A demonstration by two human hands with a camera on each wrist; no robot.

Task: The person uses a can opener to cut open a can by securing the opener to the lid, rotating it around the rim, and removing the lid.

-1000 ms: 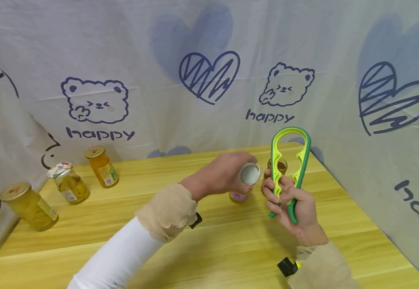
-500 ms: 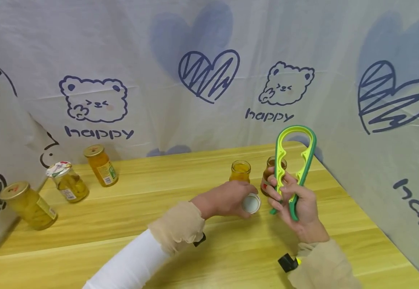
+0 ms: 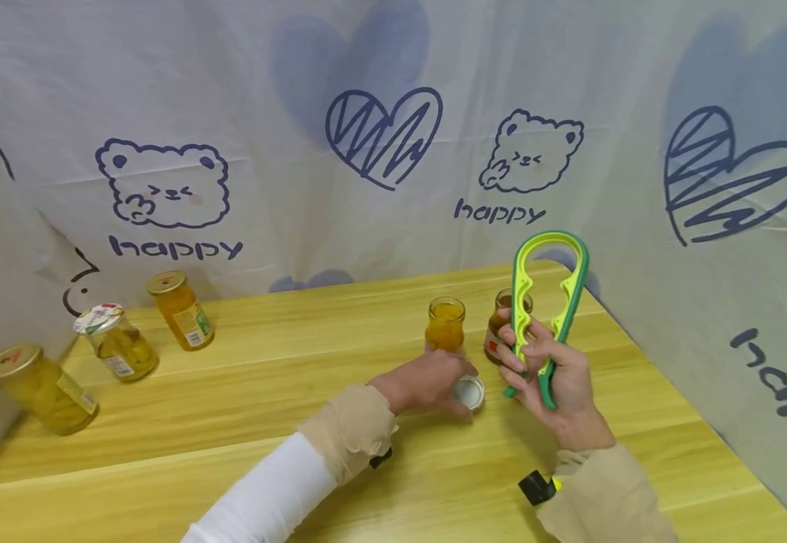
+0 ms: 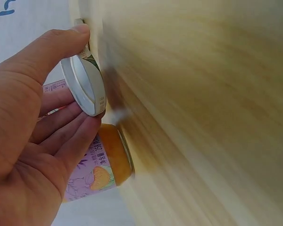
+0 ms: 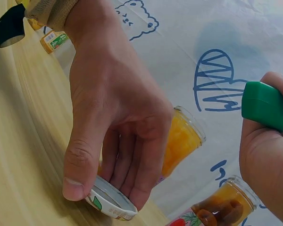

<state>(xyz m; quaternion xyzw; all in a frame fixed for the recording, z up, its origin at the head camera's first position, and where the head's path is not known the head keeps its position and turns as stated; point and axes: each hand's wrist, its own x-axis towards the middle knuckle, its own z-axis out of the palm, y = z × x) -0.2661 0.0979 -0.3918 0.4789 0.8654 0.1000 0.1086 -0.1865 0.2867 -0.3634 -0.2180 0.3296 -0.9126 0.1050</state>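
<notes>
My left hand (image 3: 423,383) pinches a jar lid (image 3: 469,393) between thumb and fingers, its white inside facing up, low over the wooden table. In the left wrist view the thumb lies on one edge of the lid (image 4: 87,84) and fingertips on the opposite edge. Just behind that hand stands a lidless jar of orange fruit (image 3: 444,332) with a purple label, partly covered by the hand. My right hand (image 3: 563,381) grips a green and yellow jar opener (image 3: 519,286) by its handles, loop upward. Beyond its fingers is another lidless jar with dark contents (image 3: 493,335).
Several feet of wooden table (image 3: 284,362) lie under the arms. At its left side stand three lidded jars: a yellow one (image 3: 47,392), one with a patterned lid (image 3: 121,347) and an orange one (image 3: 182,313). Printed cloth (image 3: 264,188) hangs behind and beside the table.
My left hand has carried the lid from above the orange jar down toward the table in front of it, uncovering the jar's open mouth. The right hand keeps holding the jar opener.
</notes>
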